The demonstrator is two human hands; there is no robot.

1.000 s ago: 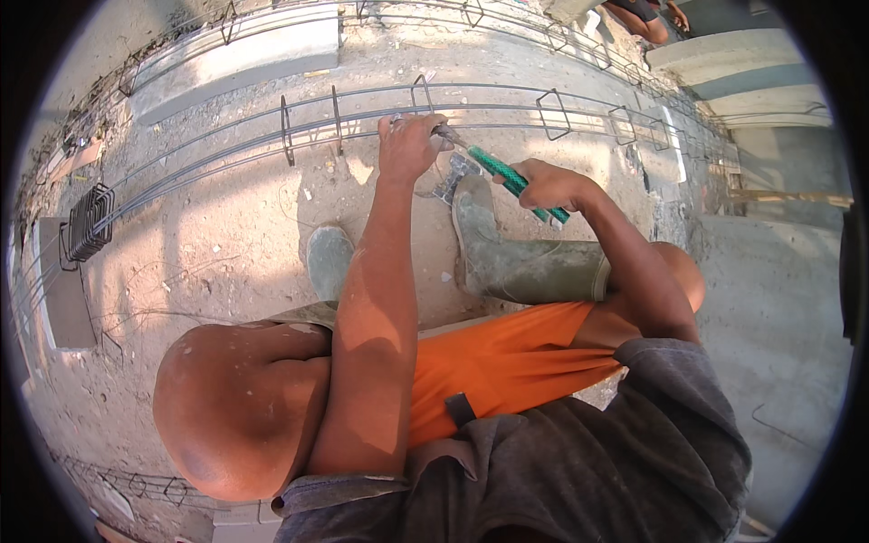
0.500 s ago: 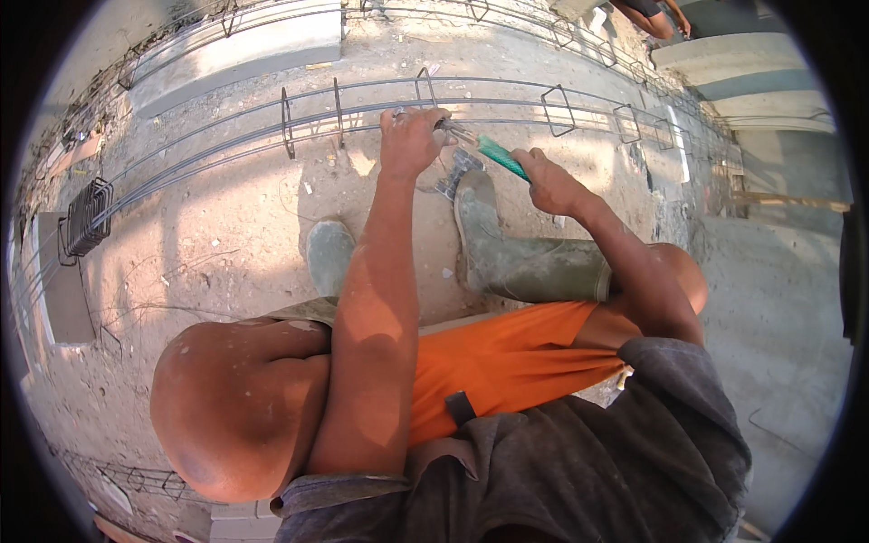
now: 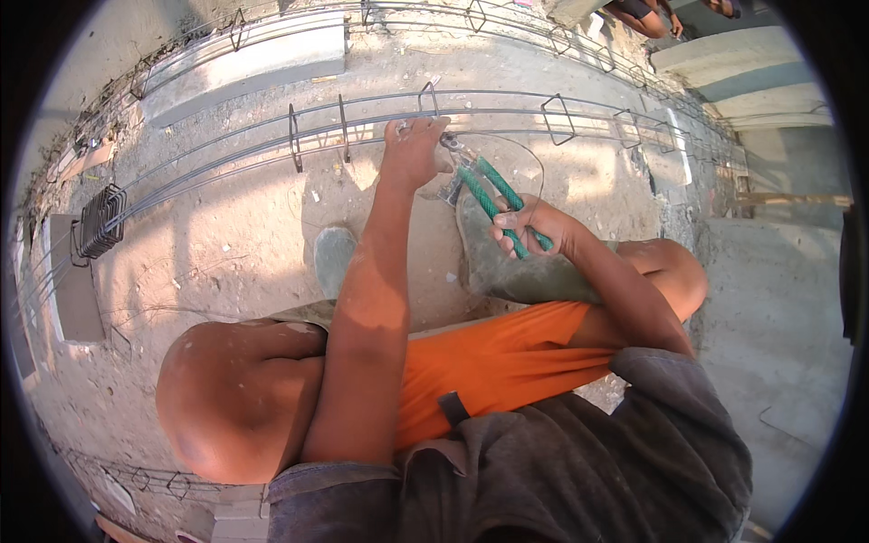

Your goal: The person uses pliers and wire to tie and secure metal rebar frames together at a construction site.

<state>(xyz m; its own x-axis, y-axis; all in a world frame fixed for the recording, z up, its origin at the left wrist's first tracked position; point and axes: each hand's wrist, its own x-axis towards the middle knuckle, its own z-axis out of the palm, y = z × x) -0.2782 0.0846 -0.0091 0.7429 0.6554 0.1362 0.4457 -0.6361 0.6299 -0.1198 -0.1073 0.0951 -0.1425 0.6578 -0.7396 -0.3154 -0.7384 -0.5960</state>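
A rebar cage (image 3: 344, 127) of long steel bars with square stirrups runs across in front of me. My left hand (image 3: 415, 156) is closed around its bars beside a stirrup (image 3: 427, 95), with the thumb to the right. My right hand (image 3: 534, 224) grips green-handled pincers (image 3: 478, 190) whose two handles are spread apart. The metal jaws are close to the left thumb, at the bars. From the bars a thin wire (image 3: 541, 163) curves round to my right hand; whether the fingers pinch it is unclear.
Bunched stirrups (image 3: 98, 222) hang on the bars at left, above a grey block (image 3: 77, 281). Another cage lies farther back beside a concrete slab (image 3: 253, 86). My boots (image 3: 335, 258) stand on dusty ground. Another person (image 3: 644, 16) is at the far right.
My right hand has come nearer and slightly left, and the pincer handles have spread apart. A curved wire now shows right of the pincers. My left hand stays at the bars.
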